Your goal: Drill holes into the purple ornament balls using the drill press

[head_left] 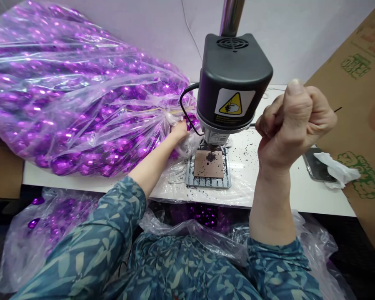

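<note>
Two hands busy at a small bench drill

Fetching step, by the look of it: left hand [178,131] at centre frame, pushed into the tied mouth of the big clear bag of purple beads [75,104] filling the upper left. Fingers buried in plastic; impossible to tell whether curled on a bead or slack. Right hand [295,118], right of centre, clenched in a tight fist round the thin feed lever [337,109], thumb on top, rod poking out both sides of the fist. Drill head [233,83] raised above the brown pad [208,164] on the white table [268,187]; nothing but dark shavings on the pad. Next move, judged from this: one bead brought out and seated squarely under the bit, fingertips well off to the side, before any pull on the lever. Phone [315,164] and crumpled tissue [339,168] at right, beside a cardboard box [362,104].
</note>
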`<control>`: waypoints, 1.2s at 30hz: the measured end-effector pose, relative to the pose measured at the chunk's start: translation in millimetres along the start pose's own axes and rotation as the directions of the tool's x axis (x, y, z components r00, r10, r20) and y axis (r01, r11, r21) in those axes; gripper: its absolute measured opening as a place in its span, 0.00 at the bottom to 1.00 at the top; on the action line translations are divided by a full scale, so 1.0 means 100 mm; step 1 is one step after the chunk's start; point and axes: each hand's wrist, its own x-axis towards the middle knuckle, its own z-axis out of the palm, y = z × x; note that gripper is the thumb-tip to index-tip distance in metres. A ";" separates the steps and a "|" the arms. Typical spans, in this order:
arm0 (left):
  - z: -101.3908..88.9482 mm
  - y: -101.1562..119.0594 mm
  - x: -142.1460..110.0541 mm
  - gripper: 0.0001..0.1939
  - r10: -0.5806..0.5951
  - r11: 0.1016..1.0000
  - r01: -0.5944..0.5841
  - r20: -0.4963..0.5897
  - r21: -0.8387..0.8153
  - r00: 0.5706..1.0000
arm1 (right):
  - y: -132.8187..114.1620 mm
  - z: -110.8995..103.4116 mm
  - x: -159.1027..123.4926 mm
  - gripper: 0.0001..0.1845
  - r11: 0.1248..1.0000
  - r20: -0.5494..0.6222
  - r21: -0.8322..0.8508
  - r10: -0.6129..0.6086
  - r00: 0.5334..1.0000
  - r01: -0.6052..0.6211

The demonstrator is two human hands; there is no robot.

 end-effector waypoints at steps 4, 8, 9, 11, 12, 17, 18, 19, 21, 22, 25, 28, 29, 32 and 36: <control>-0.15 -0.02 -0.47 0.22 -0.021 0.968 0.025 0.020 -0.251 1.000 | 0.01 -0.02 0.00 0.28 0.999 0.007 0.038 -0.026 1.000 0.026; -0.27 0.05 -1.08 0.23 -0.067 0.614 0.048 0.008 -0.788 0.998 | -0.01 -0.03 -0.01 0.28 1.000 0.011 0.026 0.016 1.000 -0.016; -0.27 0.08 -1.20 0.22 -0.081 0.501 0.075 0.039 -0.862 0.996 | -0.02 -0.03 -0.01 0.28 0.999 0.010 0.026 0.026 1.000 -0.026; -0.25 0.16 -1.39 0.19 -0.085 0.321 0.145 0.124 -0.936 0.989 | -0.02 -0.02 -0.01 0.28 0.999 0.003 0.039 0.033 0.999 -0.033; -0.23 0.19 -1.45 0.18 -0.083 0.257 0.176 0.160 -0.950 0.984 | -0.02 -0.02 -0.01 0.28 0.998 -0.001 0.049 0.030 1.000 -0.030; -0.06 0.23 -1.59 0.15 -0.092 0.058 0.304 0.298 -0.951 0.950 | -0.02 -0.03 -0.01 0.27 0.997 -0.001 0.057 0.042 0.999 -0.042; -0.03 0.22 -1.59 0.13 -0.100 0.035 0.333 0.328 -0.942 0.939 | -0.02 -0.03 -0.01 0.28 0.998 0.002 0.054 0.042 0.999 -0.042; 0.00 0.21 -1.60 0.12 -0.108 0.020 0.370 0.366 -0.929 0.924 | -0.02 -0.03 -0.01 0.28 0.998 0.006 0.050 0.040 0.999 -0.040; 0.04 0.19 -1.60 0.12 -0.131 -0.003 0.449 0.445 -0.894 0.886 | -0.01 -0.04 -0.02 0.28 0.999 0.010 0.041 0.035 0.999 -0.035; 0.05 0.19 -1.60 0.13 -0.141 -0.015 0.482 0.479 -0.876 0.866 | -0.01 -0.04 -0.02 0.27 0.999 0.010 0.038 0.035 0.999 -0.035; 0.08 0.21 -1.62 0.17 -0.128 -0.042 0.515 0.515 -0.856 0.847 | -0.02 -0.04 -0.02 0.27 0.998 0.002 0.044 0.036 0.999 -0.036; 0.09 0.23 -1.66 0.19 -0.056 -0.028 0.521 0.522 -0.853 0.851 | -0.03 -0.03 -0.03 0.27 0.997 -0.009 0.060 0.040 0.999 -0.040; 0.10 0.23 -1.67 0.19 -0.037 -0.014 0.528 0.528 -0.849 0.848 | -0.03 -0.03 -0.03 0.27 0.997 -0.011 0.062 0.041 0.999 -0.040; 0.13 0.21 -1.69 0.17 -0.010 0.024 0.551 0.551 -0.834 0.835 | -0.04 -0.03 -0.04 0.27 0.998 -0.005 0.049 0.039 0.999 -0.039; 0.19 0.21 -1.70 0.18 -0.005 0.027 0.567 0.567 -0.823 0.824 | -0.04 -0.03 -0.05 0.27 0.998 -0.005 0.040 0.039 0.999 -0.039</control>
